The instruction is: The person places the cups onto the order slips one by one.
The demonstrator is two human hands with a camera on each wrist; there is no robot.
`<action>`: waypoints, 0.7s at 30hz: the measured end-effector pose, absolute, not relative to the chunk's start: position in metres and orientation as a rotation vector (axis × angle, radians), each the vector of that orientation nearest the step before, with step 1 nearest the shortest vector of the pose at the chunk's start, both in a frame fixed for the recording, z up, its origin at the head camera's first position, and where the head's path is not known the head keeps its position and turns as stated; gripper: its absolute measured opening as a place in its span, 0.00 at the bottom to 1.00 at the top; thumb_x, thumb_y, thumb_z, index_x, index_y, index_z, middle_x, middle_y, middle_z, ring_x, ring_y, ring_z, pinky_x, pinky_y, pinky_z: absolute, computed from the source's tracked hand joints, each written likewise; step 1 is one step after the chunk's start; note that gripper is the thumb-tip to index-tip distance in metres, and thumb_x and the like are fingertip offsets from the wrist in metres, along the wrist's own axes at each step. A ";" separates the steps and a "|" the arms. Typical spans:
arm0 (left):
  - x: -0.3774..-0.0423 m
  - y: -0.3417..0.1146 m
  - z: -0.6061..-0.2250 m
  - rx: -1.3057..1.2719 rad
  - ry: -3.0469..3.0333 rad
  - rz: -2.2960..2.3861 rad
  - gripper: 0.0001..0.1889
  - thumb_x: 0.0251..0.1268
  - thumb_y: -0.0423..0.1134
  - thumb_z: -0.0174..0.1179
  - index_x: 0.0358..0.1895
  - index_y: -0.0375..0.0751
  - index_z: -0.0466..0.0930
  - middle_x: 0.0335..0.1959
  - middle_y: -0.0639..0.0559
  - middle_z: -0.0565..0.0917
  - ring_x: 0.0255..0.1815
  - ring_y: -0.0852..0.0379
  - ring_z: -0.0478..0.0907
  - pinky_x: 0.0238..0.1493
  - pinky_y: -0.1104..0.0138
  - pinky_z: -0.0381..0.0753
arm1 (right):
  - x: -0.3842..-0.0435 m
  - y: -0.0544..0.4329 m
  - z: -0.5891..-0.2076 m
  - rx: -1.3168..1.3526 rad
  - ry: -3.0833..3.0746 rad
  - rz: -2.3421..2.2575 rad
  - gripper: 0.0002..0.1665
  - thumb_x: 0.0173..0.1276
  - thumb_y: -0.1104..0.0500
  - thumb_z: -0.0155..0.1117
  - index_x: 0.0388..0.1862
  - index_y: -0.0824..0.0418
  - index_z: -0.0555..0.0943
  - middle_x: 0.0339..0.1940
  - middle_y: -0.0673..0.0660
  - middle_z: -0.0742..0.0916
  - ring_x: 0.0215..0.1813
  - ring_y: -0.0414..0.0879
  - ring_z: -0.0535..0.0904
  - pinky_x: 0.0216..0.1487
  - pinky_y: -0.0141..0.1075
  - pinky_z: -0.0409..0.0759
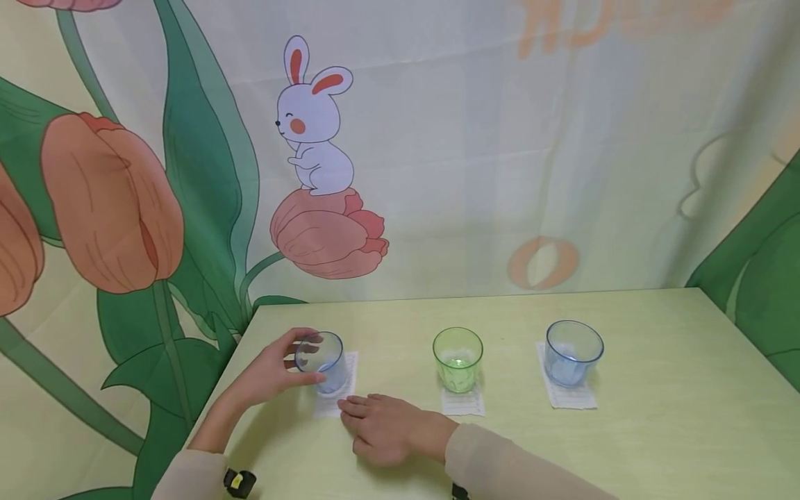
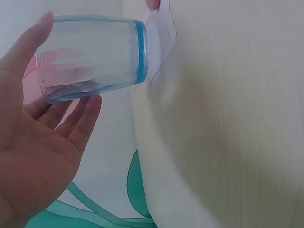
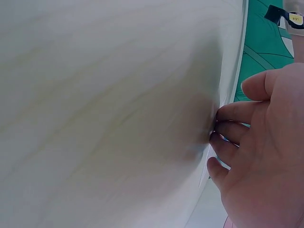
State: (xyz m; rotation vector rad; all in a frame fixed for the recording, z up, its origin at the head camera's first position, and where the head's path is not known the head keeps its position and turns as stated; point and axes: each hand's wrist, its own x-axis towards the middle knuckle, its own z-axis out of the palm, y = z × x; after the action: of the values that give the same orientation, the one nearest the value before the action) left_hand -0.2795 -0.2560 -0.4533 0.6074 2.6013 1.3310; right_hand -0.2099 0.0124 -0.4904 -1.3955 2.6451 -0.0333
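My left hand (image 1: 275,368) holds a clear blue glass (image 1: 331,371) near its rim, thumb on the near side and fingers round the far side. In the left wrist view the glass (image 2: 95,57) has a bright blue band at its base, close against a slip of white paper (image 2: 162,33). Whether the base rests fully on that paper (image 1: 328,407), I cannot tell. The fingertips of my right hand (image 1: 387,427) touch the paper's lower right edge, palm down. From the right wrist view, the right hand's fingers (image 3: 237,113) reach down to the tabletop, loosely extended.
A green glass (image 1: 458,361) stands on another paper slip (image 1: 462,404) mid-table. Farther right, a second blue glass (image 1: 573,354) stands on its own slip (image 1: 573,397). A printed curtain (image 1: 437,173) hangs behind the pale table (image 1: 662,389).
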 end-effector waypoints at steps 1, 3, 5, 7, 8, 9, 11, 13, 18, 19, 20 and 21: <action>-0.280 -0.255 -0.454 0.610 2.599 1.327 0.43 0.60 0.45 0.80 0.75 0.40 0.68 0.70 0.42 0.77 0.71 0.39 0.75 0.69 0.45 0.78 | -0.210 0.013 -0.490 -1.397 2.646 -0.032 0.34 0.86 0.45 0.38 0.83 0.57 0.68 0.86 0.51 0.64 0.85 0.44 0.57 0.82 0.40 0.60; -0.281 -0.252 -0.455 0.608 2.596 1.318 0.43 0.60 0.46 0.80 0.75 0.40 0.67 0.71 0.41 0.76 0.71 0.39 0.75 0.69 0.45 0.78 | -0.210 0.013 -0.490 -1.397 2.647 -0.029 0.34 0.86 0.45 0.38 0.83 0.57 0.68 0.86 0.51 0.64 0.85 0.43 0.57 0.82 0.40 0.60; -0.281 -0.250 -0.456 0.600 2.600 1.309 0.44 0.60 0.46 0.81 0.75 0.40 0.67 0.71 0.40 0.76 0.71 0.40 0.75 0.69 0.45 0.78 | -0.210 0.013 -0.490 -1.392 2.645 -0.030 0.35 0.86 0.45 0.38 0.83 0.57 0.67 0.86 0.51 0.64 0.85 0.43 0.57 0.82 0.40 0.60; -0.282 -0.248 -0.457 0.600 2.605 1.297 0.44 0.60 0.47 0.81 0.76 0.39 0.67 0.72 0.40 0.76 0.71 0.40 0.75 0.69 0.45 0.78 | -0.210 0.013 -0.490 -1.389 2.644 -0.033 0.35 0.86 0.45 0.38 0.83 0.57 0.67 0.86 0.51 0.64 0.86 0.43 0.56 0.82 0.40 0.59; -0.283 -0.247 -0.458 0.599 2.607 1.292 0.44 0.60 0.47 0.81 0.76 0.39 0.67 0.71 0.40 0.76 0.71 0.40 0.75 0.69 0.45 0.78 | -0.210 0.013 -0.490 -1.389 2.643 -0.033 0.35 0.86 0.45 0.38 0.83 0.57 0.67 0.86 0.51 0.64 0.86 0.43 0.56 0.82 0.40 0.59; -0.283 -0.247 -0.459 0.598 2.612 1.286 0.44 0.60 0.47 0.80 0.76 0.39 0.67 0.71 0.40 0.76 0.71 0.40 0.76 0.69 0.45 0.78 | -0.210 0.013 -0.490 -1.389 2.643 -0.033 0.35 0.86 0.45 0.38 0.83 0.57 0.67 0.86 0.51 0.64 0.86 0.43 0.56 0.83 0.40 0.59; -0.284 -0.246 -0.460 0.588 2.615 1.282 0.44 0.60 0.47 0.81 0.75 0.40 0.68 0.71 0.40 0.76 0.70 0.41 0.76 0.69 0.46 0.78 | -0.210 0.013 -0.490 -1.393 2.641 -0.032 0.35 0.85 0.45 0.38 0.83 0.57 0.67 0.86 0.51 0.64 0.86 0.43 0.56 0.83 0.40 0.59; -0.285 -0.246 -0.461 0.584 2.615 1.277 0.43 0.60 0.48 0.81 0.75 0.41 0.68 0.71 0.41 0.76 0.70 0.41 0.76 0.69 0.46 0.78 | -0.211 0.013 -0.491 -1.394 2.638 -0.034 0.35 0.85 0.45 0.38 0.83 0.57 0.68 0.86 0.51 0.64 0.86 0.43 0.56 0.83 0.40 0.59; -0.285 -0.245 -0.461 0.556 2.597 1.284 0.44 0.60 0.49 0.80 0.75 0.42 0.67 0.72 0.41 0.76 0.71 0.41 0.75 0.70 0.46 0.77 | -0.211 0.014 -0.492 -1.389 2.629 -0.037 0.35 0.86 0.45 0.38 0.83 0.58 0.67 0.87 0.52 0.63 0.86 0.44 0.55 0.83 0.41 0.59; -0.285 -0.246 -0.461 0.555 2.596 1.281 0.44 0.61 0.50 0.80 0.76 0.42 0.67 0.72 0.41 0.76 0.71 0.41 0.75 0.70 0.47 0.77 | -0.211 0.014 -0.493 -1.389 2.626 -0.040 0.35 0.86 0.45 0.38 0.83 0.58 0.67 0.87 0.52 0.63 0.86 0.44 0.55 0.83 0.41 0.58; -0.285 -0.246 -0.460 0.543 2.595 1.279 0.44 0.60 0.50 0.80 0.76 0.43 0.67 0.72 0.41 0.75 0.71 0.41 0.75 0.70 0.47 0.77 | -0.212 0.014 -0.493 -1.390 2.626 -0.039 0.35 0.86 0.45 0.38 0.84 0.58 0.67 0.87 0.52 0.63 0.86 0.44 0.55 0.83 0.41 0.58; -0.285 -0.246 -0.460 0.533 2.594 1.275 0.44 0.60 0.50 0.80 0.76 0.44 0.67 0.72 0.41 0.75 0.72 0.42 0.74 0.70 0.47 0.77 | -0.212 0.014 -0.494 -1.392 2.626 -0.039 0.35 0.86 0.45 0.38 0.83 0.58 0.67 0.87 0.52 0.63 0.86 0.44 0.55 0.83 0.40 0.58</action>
State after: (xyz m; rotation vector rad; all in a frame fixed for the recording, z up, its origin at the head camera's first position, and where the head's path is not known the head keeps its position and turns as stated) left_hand -0.2853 -0.2461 -0.4598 0.5333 2.5936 1.2755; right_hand -0.2122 0.0140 -0.4938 -1.3923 2.6257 -0.0385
